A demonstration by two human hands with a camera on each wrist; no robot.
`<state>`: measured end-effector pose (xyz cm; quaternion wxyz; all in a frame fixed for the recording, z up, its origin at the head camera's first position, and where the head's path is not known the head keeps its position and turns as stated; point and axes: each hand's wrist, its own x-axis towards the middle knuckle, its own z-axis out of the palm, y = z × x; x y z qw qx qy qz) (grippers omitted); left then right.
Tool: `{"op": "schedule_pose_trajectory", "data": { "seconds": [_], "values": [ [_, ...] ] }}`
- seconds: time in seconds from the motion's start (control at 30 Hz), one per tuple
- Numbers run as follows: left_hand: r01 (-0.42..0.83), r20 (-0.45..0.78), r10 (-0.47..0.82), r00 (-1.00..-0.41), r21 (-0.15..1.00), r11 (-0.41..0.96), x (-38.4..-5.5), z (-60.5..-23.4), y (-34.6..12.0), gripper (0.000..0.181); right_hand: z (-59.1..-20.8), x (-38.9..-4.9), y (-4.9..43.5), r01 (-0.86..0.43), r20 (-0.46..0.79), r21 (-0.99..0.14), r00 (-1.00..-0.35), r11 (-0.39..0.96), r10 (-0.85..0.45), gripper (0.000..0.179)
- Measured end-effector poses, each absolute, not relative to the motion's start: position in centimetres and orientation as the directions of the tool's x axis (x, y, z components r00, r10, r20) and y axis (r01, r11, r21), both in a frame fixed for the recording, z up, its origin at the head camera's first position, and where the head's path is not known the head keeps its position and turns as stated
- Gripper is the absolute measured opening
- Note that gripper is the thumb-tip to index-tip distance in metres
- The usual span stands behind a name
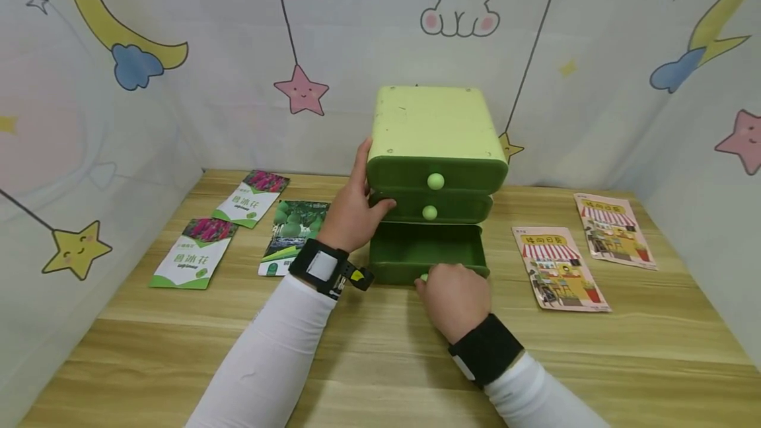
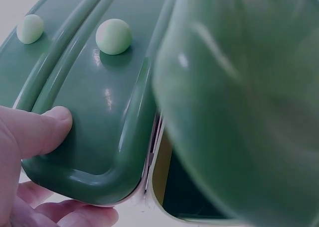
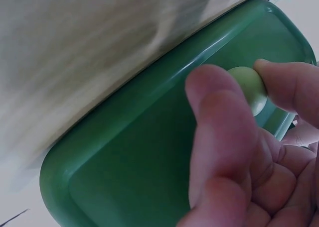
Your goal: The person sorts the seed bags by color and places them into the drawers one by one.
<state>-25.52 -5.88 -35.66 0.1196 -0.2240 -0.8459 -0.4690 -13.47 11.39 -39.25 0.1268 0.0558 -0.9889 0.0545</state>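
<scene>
Two holds | right grip [image 1: 456,301]: knob [image 3: 253,90], pinched | left grip [image 1: 349,215]: cabinet [image 1: 436,123], apparently wider

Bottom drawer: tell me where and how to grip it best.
Take the bottom drawer by its round knob, probably best pinched from the front at opposite sides. The knob juts toward the viewer from an otherwise smooth front, and the right hand pinches it there.

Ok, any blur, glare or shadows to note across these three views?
Head: fairly even light, soft shadow on the wood-grain tabletop near the right hand; left wrist: pulled-out bottom drawer badly blurred, small glints on the middle drawer; right wrist: streak of glare along the bottom drawer's edge, tabletop blurry.
</scene>
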Motion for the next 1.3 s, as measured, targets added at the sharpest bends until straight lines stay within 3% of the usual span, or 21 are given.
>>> {"op": "schedule_pose_trajectory", "data": {
  "seconds": [1.3],
  "values": [
    [0.465, 0.362, 0.299, -0.883, 0.762, 0.451, -25.4, -35.4, -6.1, 0.102, -39.4, -11.5, 11.9, -0.163, 0.268, -0.053, -0.953, 0.985, -0.143, 0.048]
  ]
}}
